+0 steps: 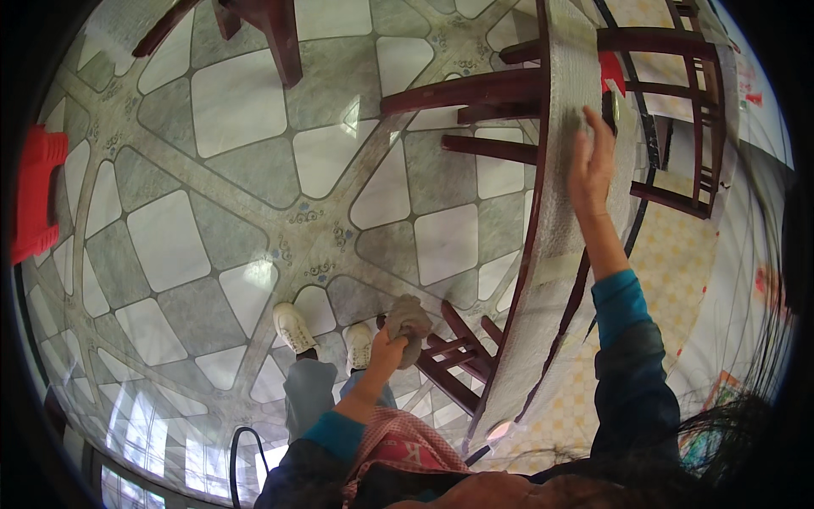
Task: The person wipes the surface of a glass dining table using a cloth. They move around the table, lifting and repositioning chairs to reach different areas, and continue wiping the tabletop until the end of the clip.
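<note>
My left hand (386,353) is closed around a crumpled grey-brown cloth (410,321), low in front of my body, above the white shoes. My right hand (593,167) reaches out over a long, dark red wooden piece of furniture, its top (556,254) covered in a pale, textured, translucent sheet. The right fingers are apart and hold nothing; whether they touch the sheet cannot be told. Just beyond them lies a dark, flat object with a shiny edge (612,114), partly hidden, and a red item (612,71) shows behind it.
Dark wooden legs (464,89) jut out beside the covered top, with more (455,362) near my feet. Another wooden piece (283,48) stands at the top left. A red plastic stool (38,191) is at the far left. A wooden chair frame (699,121) stands at the right.
</note>
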Action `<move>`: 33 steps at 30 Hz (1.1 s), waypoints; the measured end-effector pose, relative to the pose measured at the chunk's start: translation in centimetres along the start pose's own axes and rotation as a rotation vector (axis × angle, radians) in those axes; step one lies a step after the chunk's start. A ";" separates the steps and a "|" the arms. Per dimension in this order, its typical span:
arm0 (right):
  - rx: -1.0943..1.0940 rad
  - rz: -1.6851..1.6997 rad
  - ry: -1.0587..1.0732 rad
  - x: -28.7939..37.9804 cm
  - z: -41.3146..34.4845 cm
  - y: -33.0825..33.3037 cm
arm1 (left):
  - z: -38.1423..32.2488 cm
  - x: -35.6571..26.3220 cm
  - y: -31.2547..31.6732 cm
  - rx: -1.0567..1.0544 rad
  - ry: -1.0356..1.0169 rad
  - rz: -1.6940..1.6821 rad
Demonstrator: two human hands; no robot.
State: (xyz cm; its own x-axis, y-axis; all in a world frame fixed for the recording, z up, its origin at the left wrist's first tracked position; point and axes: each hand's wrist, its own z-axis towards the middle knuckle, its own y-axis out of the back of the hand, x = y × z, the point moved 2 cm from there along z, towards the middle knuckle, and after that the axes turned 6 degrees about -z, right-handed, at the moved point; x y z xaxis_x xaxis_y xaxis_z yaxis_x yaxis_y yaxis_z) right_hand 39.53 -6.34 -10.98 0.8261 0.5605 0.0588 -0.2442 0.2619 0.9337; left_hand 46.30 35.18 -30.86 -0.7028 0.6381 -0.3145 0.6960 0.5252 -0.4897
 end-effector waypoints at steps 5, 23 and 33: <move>0.046 -0.065 -0.025 -0.2 -0.1 -1.3 | 0.0 -2.9 1.6 -0.040 -0.061 -0.089; 0.093 0.057 -0.131 0.1 1.0 -0.3 | 2.8 -32.3 -16.2 -0.142 -0.221 -0.189; 0.203 0.039 -0.167 0.0 1.1 -0.2 | 13.8 -36.2 -24.5 -0.073 -0.728 0.269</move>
State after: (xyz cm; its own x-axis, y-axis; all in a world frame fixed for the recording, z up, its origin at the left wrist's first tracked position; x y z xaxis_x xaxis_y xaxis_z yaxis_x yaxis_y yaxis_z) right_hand 40.16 -7.27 -10.82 0.8945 0.4253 0.1379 -0.1844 0.0698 0.9804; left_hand 52.63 -8.55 -18.69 -0.4103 0.2314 -0.8821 0.8465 0.4566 -0.2739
